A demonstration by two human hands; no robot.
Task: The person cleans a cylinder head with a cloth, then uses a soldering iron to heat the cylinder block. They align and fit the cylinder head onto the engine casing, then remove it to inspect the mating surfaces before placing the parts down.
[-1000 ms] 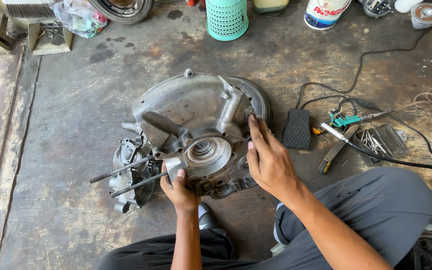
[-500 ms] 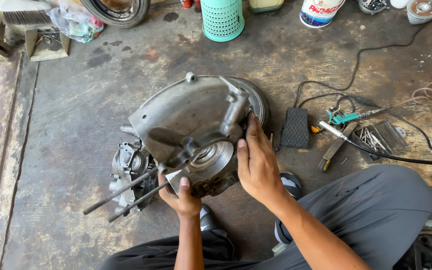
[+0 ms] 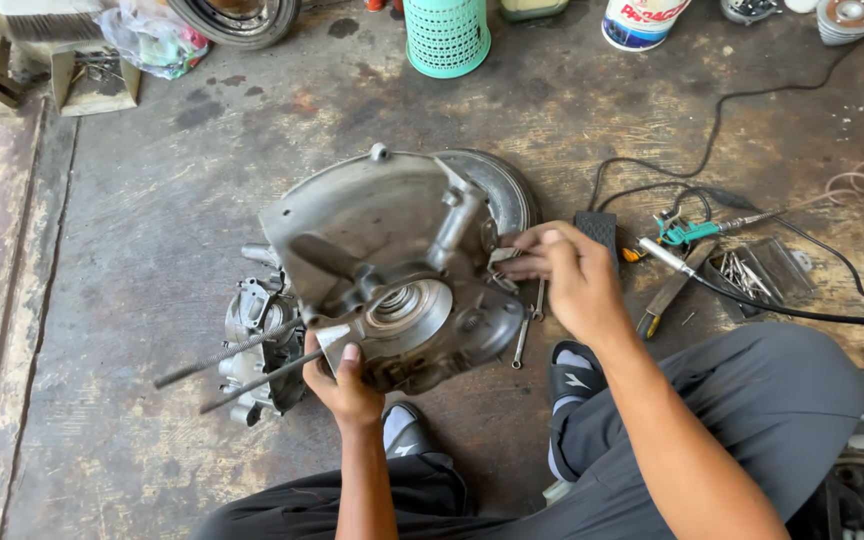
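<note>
**The floor under me**

I'm squatting on a stained, oil-dark concrete floor (image 3: 152, 250). Straight on it lie a black pedal block (image 3: 597, 228), a slim wrench (image 3: 522, 343) by my sandal, pliers (image 3: 664, 297), a teal-handled tool (image 3: 687, 232) and a clear tray of nails (image 3: 757, 272). A black cable (image 3: 752, 95) snakes across it. Farther off stand a teal mesh basket (image 3: 446, 36), a white tub (image 3: 642, 22) and a plastic bag (image 3: 152, 38). A small engine block with long studs (image 3: 257, 350) sits at my left.
</note>
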